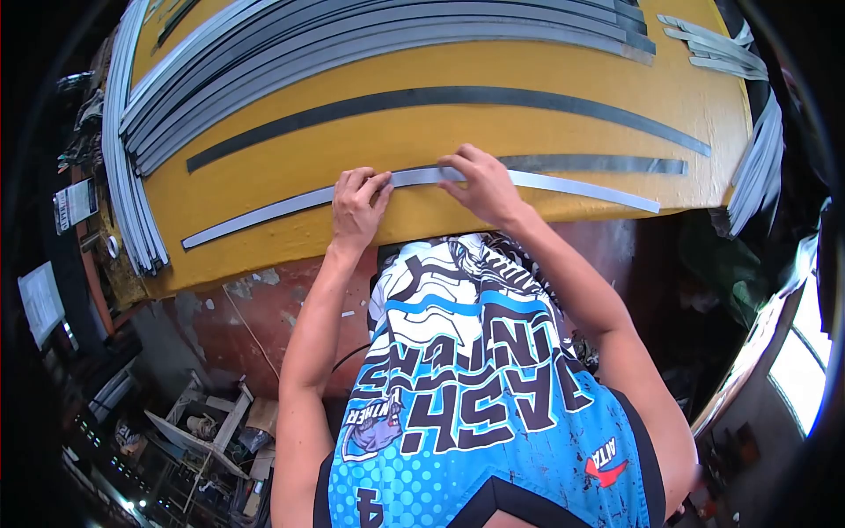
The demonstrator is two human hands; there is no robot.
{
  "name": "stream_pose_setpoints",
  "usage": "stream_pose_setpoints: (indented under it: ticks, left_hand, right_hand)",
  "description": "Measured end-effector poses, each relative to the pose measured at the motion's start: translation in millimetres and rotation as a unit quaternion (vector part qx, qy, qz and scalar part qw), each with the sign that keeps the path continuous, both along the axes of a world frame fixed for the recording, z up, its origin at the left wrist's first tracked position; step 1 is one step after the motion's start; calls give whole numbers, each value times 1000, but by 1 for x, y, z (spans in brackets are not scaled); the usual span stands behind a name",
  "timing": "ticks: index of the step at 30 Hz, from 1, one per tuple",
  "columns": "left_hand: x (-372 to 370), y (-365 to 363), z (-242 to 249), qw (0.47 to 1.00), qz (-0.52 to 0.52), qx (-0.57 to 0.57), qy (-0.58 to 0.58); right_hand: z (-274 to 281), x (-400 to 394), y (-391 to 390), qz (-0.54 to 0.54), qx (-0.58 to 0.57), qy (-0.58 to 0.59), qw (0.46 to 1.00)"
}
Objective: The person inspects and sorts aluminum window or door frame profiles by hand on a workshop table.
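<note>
A long white strip (273, 207) lies near the front edge of the table, its left part on top of a dark grey strip (598, 164). To the right the two separate, the white strip curving nearer my body. My left hand (357, 204) has its fingers closed at the white strip left of its middle. My right hand (486, 187) bends thumb and forefinger round the same strip a little farther right; its fingertips are slightly blurred. Another dark grey strip (440, 95) lies apart, farther back on the table.
The yellow-topped table (528, 132) holds a thick stack of grey strips (370, 44) at the back. Pale strips (123, 150) hang along its left side, and another bundle (759, 158) drapes over the right edge. A wooden frame (198, 418) stands on the floor, lower left.
</note>
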State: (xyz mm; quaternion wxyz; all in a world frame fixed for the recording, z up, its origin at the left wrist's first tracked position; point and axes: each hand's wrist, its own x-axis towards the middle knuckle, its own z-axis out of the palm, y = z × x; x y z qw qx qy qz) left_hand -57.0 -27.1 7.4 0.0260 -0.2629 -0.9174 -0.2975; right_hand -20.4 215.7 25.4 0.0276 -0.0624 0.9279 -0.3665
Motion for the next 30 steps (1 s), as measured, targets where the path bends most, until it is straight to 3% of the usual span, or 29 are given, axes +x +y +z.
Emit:
stream_pose_setpoints:
  ticks: [1,12,30]
  left_hand:
    - [0,0,0,1000,0,-1,1]
    - [-2,3,4,1000,9,11,-7]
    - [0,1,-5,999,16,24,-14]
  right_hand:
    - [2,1,12,12,-9,-46,999]
    - [-5,5,42,18,60,-4,998]
    - [-7,10,44,5,77,35,996]
